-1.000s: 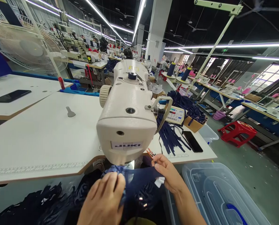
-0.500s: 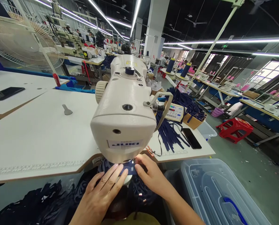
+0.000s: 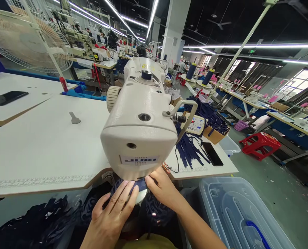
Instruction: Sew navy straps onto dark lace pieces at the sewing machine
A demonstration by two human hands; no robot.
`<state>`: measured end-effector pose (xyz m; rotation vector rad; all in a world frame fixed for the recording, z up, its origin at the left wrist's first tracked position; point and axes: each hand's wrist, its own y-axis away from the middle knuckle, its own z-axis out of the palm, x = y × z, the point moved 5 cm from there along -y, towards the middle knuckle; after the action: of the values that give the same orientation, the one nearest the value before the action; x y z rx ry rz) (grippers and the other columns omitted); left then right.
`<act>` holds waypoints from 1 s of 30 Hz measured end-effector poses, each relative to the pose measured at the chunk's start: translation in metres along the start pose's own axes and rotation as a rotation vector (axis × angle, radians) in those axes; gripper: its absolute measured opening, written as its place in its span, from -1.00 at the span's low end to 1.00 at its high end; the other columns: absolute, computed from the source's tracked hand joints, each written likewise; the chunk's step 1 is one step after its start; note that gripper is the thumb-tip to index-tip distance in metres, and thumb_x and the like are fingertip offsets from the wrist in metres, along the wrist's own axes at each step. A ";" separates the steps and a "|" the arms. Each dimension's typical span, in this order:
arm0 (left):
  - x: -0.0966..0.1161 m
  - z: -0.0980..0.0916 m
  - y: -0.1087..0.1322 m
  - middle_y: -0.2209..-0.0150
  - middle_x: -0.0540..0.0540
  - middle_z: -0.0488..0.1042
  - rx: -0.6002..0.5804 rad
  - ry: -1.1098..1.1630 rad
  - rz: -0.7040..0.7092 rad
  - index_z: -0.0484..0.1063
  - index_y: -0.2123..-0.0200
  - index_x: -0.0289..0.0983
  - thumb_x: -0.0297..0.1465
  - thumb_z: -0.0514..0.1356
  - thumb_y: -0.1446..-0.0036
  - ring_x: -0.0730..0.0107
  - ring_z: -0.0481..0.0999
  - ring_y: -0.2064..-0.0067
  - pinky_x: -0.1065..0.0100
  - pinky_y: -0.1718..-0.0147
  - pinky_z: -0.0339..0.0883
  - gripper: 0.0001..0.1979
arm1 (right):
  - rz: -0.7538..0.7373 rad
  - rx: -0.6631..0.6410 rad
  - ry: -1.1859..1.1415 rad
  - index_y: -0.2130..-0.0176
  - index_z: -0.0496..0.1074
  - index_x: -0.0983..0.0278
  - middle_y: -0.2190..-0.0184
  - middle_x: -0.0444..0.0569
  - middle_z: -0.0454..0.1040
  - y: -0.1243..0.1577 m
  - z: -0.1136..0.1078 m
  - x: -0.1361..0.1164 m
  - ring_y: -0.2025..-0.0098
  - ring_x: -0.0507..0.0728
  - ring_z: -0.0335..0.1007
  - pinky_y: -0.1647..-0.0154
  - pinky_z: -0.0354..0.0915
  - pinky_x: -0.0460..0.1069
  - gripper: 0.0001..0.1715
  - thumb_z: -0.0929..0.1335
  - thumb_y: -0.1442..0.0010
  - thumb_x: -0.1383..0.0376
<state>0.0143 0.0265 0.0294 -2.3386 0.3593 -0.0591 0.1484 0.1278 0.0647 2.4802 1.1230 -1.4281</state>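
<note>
A: Right up close, the left hand (image 3: 109, 212), back of it towards us, fingers stretched long and laid on the navy cloth (image 3: 141, 184)!

B: And the right hand (image 3: 163, 189)?

A: Over at the cloth's right end, thumb against it, fingers bent. A pinch? Cannot tell, the tips are partly hidden.

B: So where's that cloth sitting?

A: Right below the front of the machine (image 3: 141, 138), between the two hands, with a pale round plate (image 3: 141, 197) showing just beneath.

B: Down on the right, a clear box (image 3: 237, 204), blue handle on its lid.

A: Up on the table (image 3: 45, 148), a flat metal piece (image 3: 75, 118) lies left of the machine. To the right, navy strips (image 3: 190, 148) fan out, a dark phone (image 3: 213, 154) just beside them.

B: Behind those, the control panel (image 3: 195, 123), next to a carton (image 3: 214, 135) heaped with more navy.

A: Further off, a red stool (image 3: 261, 145) on the floor!
</note>
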 end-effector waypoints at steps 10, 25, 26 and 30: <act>0.010 -0.009 -0.009 -0.12 -0.13 0.40 -0.033 -0.012 -0.112 -0.05 -0.30 -0.13 -0.49 -0.14 -0.28 0.32 0.46 -0.04 0.23 0.08 0.11 -0.47 | -0.009 0.021 0.050 0.26 0.40 0.23 0.27 -0.06 0.33 -0.003 0.002 0.002 0.13 0.11 0.28 0.07 0.25 0.00 -0.78 0.20 -0.29 0.41; 0.008 -0.006 -0.006 -0.08 -0.07 0.45 0.010 -0.050 -0.031 0.26 -0.16 -0.16 -0.49 -0.11 -0.24 0.38 0.46 -0.02 0.28 0.08 0.09 -0.55 | 0.002 0.024 0.076 0.29 0.37 0.22 0.33 -0.07 0.27 -0.003 0.004 0.002 0.19 0.11 0.26 0.12 0.25 0.00 -0.79 0.19 -0.29 0.40; 0.008 -0.008 -0.008 -0.08 -0.07 0.45 -0.001 -0.017 -0.077 0.27 -0.15 -0.14 -0.50 -0.11 -0.24 0.37 0.46 -0.02 0.27 0.07 0.09 -0.54 | 0.003 0.026 0.073 0.30 0.37 0.23 0.34 -0.07 0.26 -0.003 0.004 0.002 0.19 0.11 0.26 0.11 0.25 0.00 -0.79 0.19 -0.29 0.40; 0.010 -0.015 -0.011 -0.05 -0.09 0.47 -0.031 0.053 -0.169 0.31 -0.11 -0.12 -0.51 -0.15 -0.26 0.34 0.48 -0.02 0.23 0.04 0.07 -0.56 | 0.013 0.019 0.053 0.35 0.36 0.24 0.34 -0.07 0.24 -0.003 0.005 0.003 0.20 0.10 0.25 0.12 0.25 0.00 -0.77 0.19 -0.30 0.39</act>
<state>0.0248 0.0210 0.0468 -2.3968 0.1890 -0.1984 0.1437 0.1292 0.0603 2.5479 1.1061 -1.3832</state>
